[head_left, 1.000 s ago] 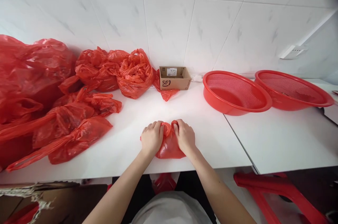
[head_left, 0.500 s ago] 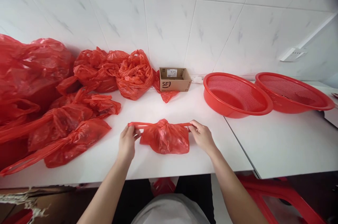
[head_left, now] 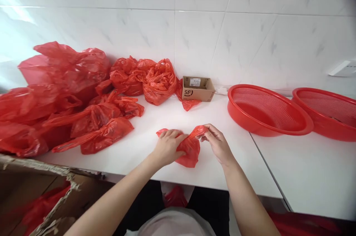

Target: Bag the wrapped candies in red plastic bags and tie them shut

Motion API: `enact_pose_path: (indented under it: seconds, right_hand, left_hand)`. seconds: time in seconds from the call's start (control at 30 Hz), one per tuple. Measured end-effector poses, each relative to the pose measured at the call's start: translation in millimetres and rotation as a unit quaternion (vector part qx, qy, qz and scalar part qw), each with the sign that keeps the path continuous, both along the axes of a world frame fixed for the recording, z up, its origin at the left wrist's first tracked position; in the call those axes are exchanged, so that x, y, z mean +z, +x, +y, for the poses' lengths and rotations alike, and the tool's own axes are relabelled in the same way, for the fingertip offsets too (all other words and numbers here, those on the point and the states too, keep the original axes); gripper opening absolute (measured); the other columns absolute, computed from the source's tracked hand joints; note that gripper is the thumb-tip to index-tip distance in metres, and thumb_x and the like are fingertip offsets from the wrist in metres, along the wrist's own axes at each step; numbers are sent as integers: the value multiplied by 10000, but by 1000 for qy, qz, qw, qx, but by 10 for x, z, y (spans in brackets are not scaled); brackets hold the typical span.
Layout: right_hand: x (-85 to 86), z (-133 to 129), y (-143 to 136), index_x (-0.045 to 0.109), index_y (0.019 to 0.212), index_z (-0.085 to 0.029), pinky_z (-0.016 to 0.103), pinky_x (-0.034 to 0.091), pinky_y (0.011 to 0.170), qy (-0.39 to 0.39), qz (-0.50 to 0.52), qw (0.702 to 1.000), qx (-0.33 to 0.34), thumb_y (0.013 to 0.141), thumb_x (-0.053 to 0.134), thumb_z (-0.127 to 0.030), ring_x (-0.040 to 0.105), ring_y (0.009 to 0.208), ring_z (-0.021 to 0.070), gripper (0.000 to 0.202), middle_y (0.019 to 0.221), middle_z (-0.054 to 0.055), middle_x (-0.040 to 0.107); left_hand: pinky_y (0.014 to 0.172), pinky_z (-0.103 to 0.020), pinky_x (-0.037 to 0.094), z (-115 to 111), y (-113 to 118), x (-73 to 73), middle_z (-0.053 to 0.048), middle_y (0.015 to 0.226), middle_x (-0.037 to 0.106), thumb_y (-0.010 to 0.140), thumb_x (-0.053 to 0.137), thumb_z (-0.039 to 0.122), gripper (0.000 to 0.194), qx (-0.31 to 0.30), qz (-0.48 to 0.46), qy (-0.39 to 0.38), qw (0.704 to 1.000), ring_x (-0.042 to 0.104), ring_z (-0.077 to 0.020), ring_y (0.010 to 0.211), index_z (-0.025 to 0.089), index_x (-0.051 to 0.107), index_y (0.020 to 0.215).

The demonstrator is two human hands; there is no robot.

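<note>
Head view is showing 2 hands working on 1 red bag (head_left: 190, 156), which is resting on the desk (head_left: 222, 117) at the near middle. The left hand (head_left: 168, 148) is lying over the bag's left side; its grip is part closed, thumb and fingers curving around the plastic, probably to steady it. The right hand (head_left: 218, 143) is pinching a gathered end at the bag's far right, fingertips closing on it, likely so the plastic is staying taut between the hands. Other bags (head_left: 107, 132) are crowding the left, seemingly keeping the middle free for handling. A box (head_left: 198, 95) is standing far, by the wall (head_left: 200, 39), and 2 baskets (head_left: 250, 126) are sitting to the right, perhaps for easy reach. At near left, a torn carton (head_left: 89, 195) is holding something red.
</note>
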State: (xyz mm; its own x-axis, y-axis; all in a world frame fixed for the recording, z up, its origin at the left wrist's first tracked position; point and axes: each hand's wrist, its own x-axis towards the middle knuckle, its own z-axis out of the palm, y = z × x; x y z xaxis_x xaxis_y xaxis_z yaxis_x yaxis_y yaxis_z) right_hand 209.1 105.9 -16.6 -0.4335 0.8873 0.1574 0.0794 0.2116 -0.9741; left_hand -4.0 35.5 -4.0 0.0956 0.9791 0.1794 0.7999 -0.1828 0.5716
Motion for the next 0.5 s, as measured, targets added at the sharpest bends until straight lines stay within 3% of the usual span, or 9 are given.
enact_pose_path:
  seconds: [0.07,0.13,0.2,0.27,0.37,0.43,0.5]
  right_hand:
    - [27,-23,-47,608,986,-203,300,484,756,-20,61,998,-1,916,494,-475,633,860,174,303,962,60,674]
    - [-26,-6,0,581,1117,-219,317,498,769,-53,84,995,-24,903,514,-484,648,912,194,348,1067,84,675]
    - [-144,40,100,550,1195,-229,319,503,751,-79,73,992,-72,880,543,-502,655,910,202,417,1104,96,674]
    - [-294,85,175,571,1149,-219,312,500,724,-89,40,988,-118,853,570,-520,651,858,195,423,1044,90,685]
    - [-498,72,134,600,1042,-201,319,494,698,-97,-17,989,-106,840,568,-534,634,777,187,391,934,74,684]
    - [-590,-2,16,605,1006,-202,331,496,706,-94,-50,993,-55,852,545,-532,629,759,189,369,888,65,680]
    - [-651,-101,-123,611,992,-216,343,500,750,-81,-83,993,-10,867,529,-516,634,798,197,336,888,56,679]
  left_hand:
    - [914,-434,459,152,78,17,-54,1041,715,665,684,160,350,-3,47,-28,998,619,-306,1033,296,720,986]
    - [743,-367,489,252,-72,166,-29,764,705,701,608,145,175,41,48,-28,998,653,-257,780,247,719,791]
    - [641,-329,469,269,-422,471,-22,711,681,751,580,226,130,108,47,-9,993,632,-232,682,221,706,786]
    - [602,-298,457,225,-869,841,-17,765,688,804,552,336,225,176,38,20,983,626,-211,673,203,701,910]
    - [589,-266,467,159,-1496,1223,-8,814,699,817,543,453,367,267,-6,50,962,630,-185,669,188,678,1032]
    - [615,-263,482,158,-1814,1255,-19,831,704,814,539,467,392,305,-13,42,951,643,-187,696,176,673,1041]
    - [670,-282,492,170,-2061,1158,-47,855,705,761,608,469,411,336,13,28,941,652,-216,761,161,679,1025]
